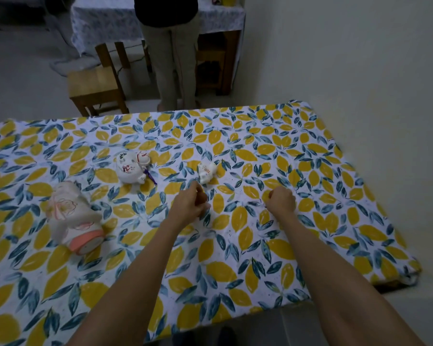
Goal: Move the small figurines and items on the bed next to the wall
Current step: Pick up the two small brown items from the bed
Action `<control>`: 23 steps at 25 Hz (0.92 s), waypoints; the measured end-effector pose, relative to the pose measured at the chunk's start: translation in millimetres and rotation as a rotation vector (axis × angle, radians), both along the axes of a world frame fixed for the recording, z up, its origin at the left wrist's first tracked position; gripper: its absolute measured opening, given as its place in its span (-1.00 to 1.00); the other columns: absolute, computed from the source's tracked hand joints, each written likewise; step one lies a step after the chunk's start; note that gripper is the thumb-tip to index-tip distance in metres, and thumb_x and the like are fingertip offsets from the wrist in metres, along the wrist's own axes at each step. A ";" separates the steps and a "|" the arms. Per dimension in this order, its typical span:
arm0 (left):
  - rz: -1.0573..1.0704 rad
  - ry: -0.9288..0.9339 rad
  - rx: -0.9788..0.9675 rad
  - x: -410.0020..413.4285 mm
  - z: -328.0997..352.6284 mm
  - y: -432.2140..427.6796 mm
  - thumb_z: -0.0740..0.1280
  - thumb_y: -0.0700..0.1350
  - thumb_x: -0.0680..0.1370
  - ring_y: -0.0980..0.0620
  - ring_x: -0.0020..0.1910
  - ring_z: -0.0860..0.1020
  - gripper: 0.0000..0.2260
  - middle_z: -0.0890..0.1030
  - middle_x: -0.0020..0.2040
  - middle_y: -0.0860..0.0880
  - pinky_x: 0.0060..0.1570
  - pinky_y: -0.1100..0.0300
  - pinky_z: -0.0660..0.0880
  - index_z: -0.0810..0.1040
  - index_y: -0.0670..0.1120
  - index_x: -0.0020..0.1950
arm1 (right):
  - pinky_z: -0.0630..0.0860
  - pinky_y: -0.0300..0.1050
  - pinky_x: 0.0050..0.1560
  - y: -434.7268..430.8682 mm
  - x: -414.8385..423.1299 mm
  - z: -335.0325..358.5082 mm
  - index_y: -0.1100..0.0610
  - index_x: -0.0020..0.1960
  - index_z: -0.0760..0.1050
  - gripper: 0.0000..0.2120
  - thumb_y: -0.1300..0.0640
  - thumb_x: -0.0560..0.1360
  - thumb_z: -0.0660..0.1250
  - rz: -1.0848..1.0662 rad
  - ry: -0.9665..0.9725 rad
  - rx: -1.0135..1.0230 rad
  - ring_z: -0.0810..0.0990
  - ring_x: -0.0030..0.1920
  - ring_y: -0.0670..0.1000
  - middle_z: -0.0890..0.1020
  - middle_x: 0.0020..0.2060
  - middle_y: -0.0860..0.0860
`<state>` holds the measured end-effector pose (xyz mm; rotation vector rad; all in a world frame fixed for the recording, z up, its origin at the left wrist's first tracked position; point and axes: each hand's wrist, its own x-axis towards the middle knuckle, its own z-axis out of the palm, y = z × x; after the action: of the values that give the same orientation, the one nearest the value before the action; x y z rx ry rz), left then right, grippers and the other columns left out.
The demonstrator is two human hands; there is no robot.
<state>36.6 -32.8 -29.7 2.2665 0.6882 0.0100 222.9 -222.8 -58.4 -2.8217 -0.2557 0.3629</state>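
Both fists curled, empty, left hand [192, 202] near small figurine [206, 173], right hand [280, 199] knuckles-down on bed [335, 196]

The standing person [171, 46] is cut off above the waist.

1. three white ceramic figurines on the bed sheet [235, 245]: one large with pink base [73, 218], one medium [131, 167], one small [206, 172].
2. two bare hands: left hand [190, 204], right hand [280, 199].
3. one wooden chair [95, 87].

Dim room: pale wall [348, 58], wooden chair [95, 88], draped table [110, 23].
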 end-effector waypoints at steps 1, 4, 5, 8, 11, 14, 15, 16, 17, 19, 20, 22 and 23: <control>-0.001 -0.028 -0.031 10.6 3.3 -6.1 0.48 -0.07 0.44 -0.13 -0.18 0.51 -0.62 0.55 -0.11 -0.13 -0.25 0.05 0.39 0.39 -0.16 0.11 | 0.53 0.05 -0.18 1.9 -2.0 4.2 0.23 -0.27 0.36 -0.76 0.19 0.49 0.37 -0.041 0.013 0.047 0.52 -0.18 0.19 0.47 -0.29 0.18; 0.019 -0.109 -0.085 51.0 11.4 -20.1 0.54 -0.04 0.37 -0.05 -0.15 0.47 -0.61 0.49 -0.11 -0.04 -0.18 0.09 0.41 0.47 -0.19 0.05 | 0.43 -0.04 -0.13 14.2 0.5 15.7 0.24 0.03 0.41 -0.74 0.26 0.44 0.45 -0.061 0.110 0.357 0.45 -0.10 0.09 0.44 -0.12 0.08; 0.020 -0.121 -0.050 64.0 12.2 -24.2 0.55 -0.02 0.35 -0.05 -0.16 0.47 -0.62 0.49 -0.13 -0.03 -0.18 0.08 0.42 0.49 -0.18 -0.01 | 0.42 -0.06 -0.10 19.9 1.6 19.4 0.21 0.04 0.39 -0.69 0.26 0.41 0.47 -0.029 0.132 0.444 0.45 -0.07 0.08 0.44 -0.09 0.07; 0.066 -0.168 0.034 101.0 7.0 -29.2 0.54 0.02 0.34 -0.14 -0.19 0.50 -0.63 0.51 -0.16 -0.11 -0.22 0.01 0.46 0.46 -0.17 -0.14 | 0.58 0.08 -0.08 34.5 15.3 22.5 0.15 -0.06 0.35 -0.63 0.24 0.34 0.54 0.036 0.165 0.605 0.56 -0.05 0.18 0.54 -0.08 0.13; 0.142 -0.166 0.166 134.4 -1.4 -31.9 0.52 0.03 0.36 -0.19 -0.15 0.52 -0.60 0.55 -0.06 -0.19 -0.26 0.09 0.32 0.47 -0.21 -0.05 | 0.60 0.19 -0.05 42.5 37.5 20.2 0.22 -0.01 0.41 -0.66 0.28 0.34 0.52 0.118 0.161 0.617 0.59 -0.04 0.23 0.59 -0.08 0.17; 0.176 -0.127 0.252 157.4 -12.9 -33.7 0.51 0.04 0.37 -0.22 -0.13 0.54 -0.54 0.54 0.03 -0.22 -0.28 0.12 0.31 0.44 -0.23 0.05 | 0.56 0.12 -0.08 51.6 58.8 17.5 0.21 0.00 0.44 -0.70 0.34 0.36 0.48 0.221 0.156 0.596 0.58 -0.05 0.20 0.59 -0.06 0.18; 0.178 -0.103 0.253 161.1 -17.8 -34.1 0.51 0.05 0.37 -0.23 -0.10 0.55 -0.50 0.53 0.07 -0.22 -0.28 0.11 0.33 0.43 -0.23 0.09 | 0.57 0.10 -0.08 54.2 63.7 16.6 0.18 -0.01 0.44 -0.70 0.35 0.35 0.48 0.253 0.156 0.586 0.58 -0.03 0.19 0.59 -0.04 0.19; 0.182 -0.084 0.254 163.1 -22.9 -34.3 0.51 0.06 0.37 -0.23 -0.07 0.55 -0.48 0.52 0.09 -0.22 -0.28 0.11 0.34 0.41 -0.23 0.12 | 0.59 0.09 -0.08 56.2 67.6 14.5 0.16 -0.02 0.46 -0.69 0.35 0.34 0.49 0.278 0.154 0.573 0.59 -0.02 0.19 0.60 -0.04 0.19; 0.187 -0.072 0.249 163.6 -27.9 -34.4 0.51 0.07 0.37 -0.23 -0.06 0.55 -0.47 0.52 0.10 -0.22 -0.28 0.11 0.34 0.40 -0.23 0.13 | 0.61 0.10 -0.09 57.5 70.1 12.7 0.16 -0.01 0.48 -0.68 0.35 0.32 0.49 0.294 0.152 0.552 0.60 -0.02 0.20 0.61 -0.04 0.20; 0.179 -0.070 0.216 160.9 -34.0 -34.3 0.52 0.03 0.37 -0.22 -0.05 0.52 -0.50 0.52 0.06 -0.21 -0.29 0.09 0.33 0.38 -0.20 0.10 | 0.57 0.02 -0.16 57.6 71.5 10.7 0.16 0.03 0.50 -0.65 0.37 0.30 0.47 0.329 0.146 0.512 0.61 -0.02 0.19 0.63 -0.04 0.20; 0.159 -0.077 0.192 158.4 -36.4 -33.0 0.52 -0.01 0.37 -0.21 -0.05 0.51 -0.53 0.53 0.06 -0.21 -0.28 0.08 0.31 0.38 -0.20 0.10 | 0.51 -0.03 -0.19 56.8 72.3 9.4 0.16 0.05 0.51 -0.64 0.37 0.30 0.46 0.339 0.149 0.503 0.61 -0.01 0.19 0.64 -0.03 0.20; 0.106 -0.099 0.123 152.9 -40.6 -27.9 0.51 -0.10 0.38 -0.20 -0.03 0.51 -0.58 0.53 0.06 -0.20 -0.25 0.05 0.33 0.41 -0.19 0.11 | 0.45 -0.09 -0.20 55.8 72.6 8.9 0.16 0.08 0.51 -0.62 0.39 0.30 0.45 0.355 0.153 0.486 0.61 0.00 0.19 0.64 -0.01 0.21; 0.092 -0.111 0.084 150.8 -42.9 -24.9 0.50 -0.14 0.39 -0.20 -0.03 0.52 -0.61 0.55 0.05 -0.21 -0.24 0.00 0.39 0.43 -0.20 0.10 | 0.45 -0.10 -0.20 55.4 73.7 9.3 0.16 0.09 0.51 -0.61 0.39 0.31 0.44 0.366 0.158 0.481 0.62 0.00 0.19 0.65 0.00 0.21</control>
<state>187.4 -57.7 -72.6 2.2926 0.7446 0.2106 296.6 -167.4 -49.1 -2.2552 -0.7230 0.5183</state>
